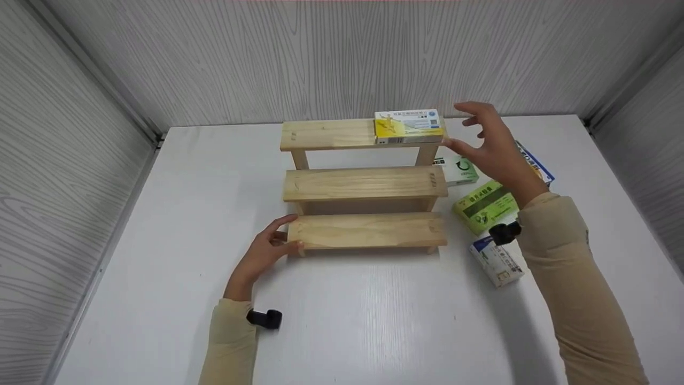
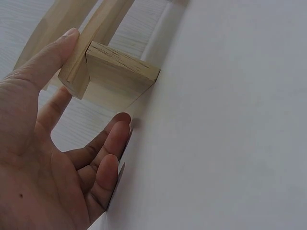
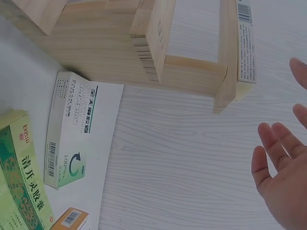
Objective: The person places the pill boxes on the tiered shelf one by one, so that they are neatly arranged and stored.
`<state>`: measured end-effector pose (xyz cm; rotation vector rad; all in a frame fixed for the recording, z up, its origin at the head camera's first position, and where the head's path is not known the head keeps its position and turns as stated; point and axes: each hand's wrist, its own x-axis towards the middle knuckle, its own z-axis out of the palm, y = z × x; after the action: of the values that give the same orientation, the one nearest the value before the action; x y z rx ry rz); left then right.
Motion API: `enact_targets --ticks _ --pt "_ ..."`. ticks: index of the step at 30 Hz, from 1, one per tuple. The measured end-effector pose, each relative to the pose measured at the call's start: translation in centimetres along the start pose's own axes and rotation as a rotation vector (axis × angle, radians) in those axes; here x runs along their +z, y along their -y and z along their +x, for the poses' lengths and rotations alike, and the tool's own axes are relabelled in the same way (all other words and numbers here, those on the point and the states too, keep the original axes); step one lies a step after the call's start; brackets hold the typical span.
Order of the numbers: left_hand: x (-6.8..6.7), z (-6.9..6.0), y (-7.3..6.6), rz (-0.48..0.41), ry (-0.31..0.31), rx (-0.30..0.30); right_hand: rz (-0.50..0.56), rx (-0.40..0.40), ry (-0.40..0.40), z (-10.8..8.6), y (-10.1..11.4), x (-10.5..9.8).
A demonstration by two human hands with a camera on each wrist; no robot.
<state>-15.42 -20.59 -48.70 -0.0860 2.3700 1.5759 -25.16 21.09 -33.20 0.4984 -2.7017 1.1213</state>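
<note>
A three-tier wooden stand [image 1: 366, 184] stands on the white table. My left hand [image 1: 264, 251] grips the left end of its lowest step, thumb at the front edge and index finger at the back; its other fingers curl loosely beneath in the left wrist view. On the top step, at the right end, lies a yellow-and-white medicine box [image 1: 409, 127]. Just right of that box is my right hand [image 1: 489, 139], fingers spread and nothing held. In the right wrist view a gap shows between the fingers [image 3: 276, 143] and the box's printed side [image 3: 246, 52].
Right of the stand lie a white-and-green medicine box [image 1: 462, 170], a light green box [image 1: 486, 206], a blue-edged box [image 1: 536, 163] partly hidden by my right wrist, and a white box with a blue end [image 1: 497, 262]. A grey wood-grain wall [image 1: 331, 59] rises behind.
</note>
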Motion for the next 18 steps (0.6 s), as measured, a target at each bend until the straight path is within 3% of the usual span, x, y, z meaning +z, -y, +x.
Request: enact_targets --ticks 5,12,18 --pt "0.0 0.0 0.1 0.010 -0.002 0.010 0.001 -0.037 -0.025 -1.2 -0.2 -0.1" --pt "0.0 0.1 0.1 -0.013 0.003 0.034 -0.037 -0.005 -0.011 -2.8 -0.8 -0.3" --pt "0.0 0.1 0.1 -0.005 -0.002 0.018 -0.094 -0.041 -0.008 -4.5 -1.3 -0.5"
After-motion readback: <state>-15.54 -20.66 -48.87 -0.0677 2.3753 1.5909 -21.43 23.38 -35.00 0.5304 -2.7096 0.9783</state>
